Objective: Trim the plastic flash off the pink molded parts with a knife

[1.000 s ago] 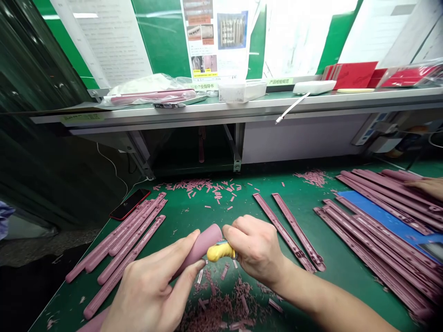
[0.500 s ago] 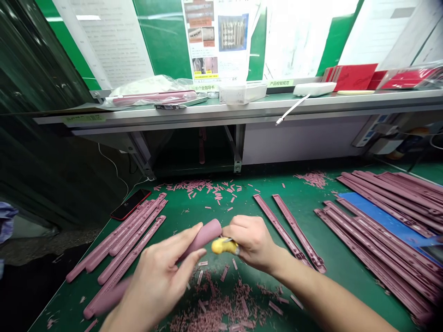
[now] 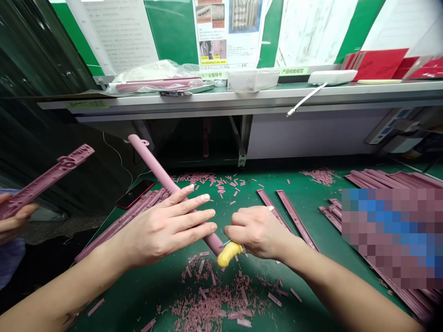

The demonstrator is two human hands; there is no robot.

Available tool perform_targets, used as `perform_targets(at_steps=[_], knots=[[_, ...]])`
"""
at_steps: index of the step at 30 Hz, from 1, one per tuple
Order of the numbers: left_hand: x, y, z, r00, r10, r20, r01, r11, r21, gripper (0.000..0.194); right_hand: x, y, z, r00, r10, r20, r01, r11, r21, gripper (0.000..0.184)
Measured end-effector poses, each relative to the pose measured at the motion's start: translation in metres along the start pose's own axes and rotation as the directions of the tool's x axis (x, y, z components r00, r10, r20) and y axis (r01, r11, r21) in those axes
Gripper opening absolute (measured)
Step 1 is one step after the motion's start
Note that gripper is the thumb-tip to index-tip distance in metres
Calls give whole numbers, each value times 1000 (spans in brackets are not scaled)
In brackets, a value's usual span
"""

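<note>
Head view, right hand point(image 3: 259, 233): clamped on a yellow-handled trimming knife point(image 3: 230, 254), small blade point(image 3: 225, 242) at the lower end of the bar.
Left hand point(image 3: 166, 226): fingers straight, slightly apart, lying across a long pink moulded bar point(image 3: 152, 163), not wrapped round it.
Desk point(image 3: 145, 295): green surface; pink offcuts point(image 3: 204, 306) scattered under both hands; more pink bars point(image 3: 121, 226) to the left, black phone point(image 3: 134, 193) beyond them.
Co-worker: hand point(image 3: 14, 221) at far left holding another pink bar point(image 3: 44, 180).
Risk: blade sits near the left fingertips; a slip along the bar could nick them.
Writing: shelf point(image 3: 242, 99) label point(image 3: 293, 71) reads 产品检验规范.
</note>
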State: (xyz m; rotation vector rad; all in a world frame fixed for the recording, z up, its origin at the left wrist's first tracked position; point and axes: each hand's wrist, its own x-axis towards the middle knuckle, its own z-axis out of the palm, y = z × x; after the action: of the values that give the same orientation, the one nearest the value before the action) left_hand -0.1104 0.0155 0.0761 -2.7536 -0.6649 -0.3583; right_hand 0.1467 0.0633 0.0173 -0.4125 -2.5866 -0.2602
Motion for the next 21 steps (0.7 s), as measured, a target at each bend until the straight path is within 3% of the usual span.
perform_targets(at_steps=[3, 5, 6, 7, 8, 9, 10, 11, 12, 14, 15, 17, 19, 21], knots=[[-3, 4, 2, 998, -30, -57, 27, 998, -53, 41, -7, 0, -2, 997, -27, -66, 35, 990, 135, 40], [-1, 10, 9, 975, -137, -175, 108, 980, -168, 44, -11, -7, -2, 977, 88, -195, -13, 935, 356, 46], [2, 14, 14, 933, -265, -245, 193, 939, -285, 44, -12, -14, 0, 948, 203, -245, -65, 878, 474, 46], [8, 18, 22, 847, -439, -300, 280, 848, -450, 44, -12, -22, 3, 905, 336, -259, -135, 807, 575, 45], [16, 24, 32, 721, -623, -302, 332, 694, -639, 42, -11, -31, 7, 855, 461, -239, -213, 731, 648, 46], [26, 30, 44, 563, -793, -232, 324, 471, -821, 40, -11, -40, 12, 805, 563, -187, -294, 652, 699, 51], [36, 37, 57, 420, -900, -119, 240, 237, -941, 39, -11, -48, 18, 766, 632, -117, -365, 578, 730, 55], [46, 45, 70, 321, -947, 21, 152, 29, -988, 39, -12, -54, 23, 744, 668, -36, -422, 511, 749, 52], [53, 53, 83, 270, -951, 148, 87, -129, -988, 41, -16, -57, 28, 728, 684, 47, -476, 455, 753, 43], [59, 69, 104, 278, -911, 306, 96, -290, -952, 49, -31, -52, 35, 690, 697, 193, -595, 396, 699, 22], [56, 76, 110, 313, -892, 328, 157, -292, -944, 54, -43, -45, 37, 658, 708, 255, -670, 396, 628, 17], [35, 80, 109, 407, -865, 293, 321, -165, -933, 65, -71, -22, 39, 551, 764, 336, -817, 413, 402, 16], [-1, 67, 92, 539, -823, 178, 429, 86, -899, 63, -99, 7, 37, 403, 840, 363, -914, 390, 113, 13], [-47, 37, 67, 520, -847, 106, 428, 150, -891, 50, -115, 35, 33, 280, 888, 365, -929, 346, -130, 12]])
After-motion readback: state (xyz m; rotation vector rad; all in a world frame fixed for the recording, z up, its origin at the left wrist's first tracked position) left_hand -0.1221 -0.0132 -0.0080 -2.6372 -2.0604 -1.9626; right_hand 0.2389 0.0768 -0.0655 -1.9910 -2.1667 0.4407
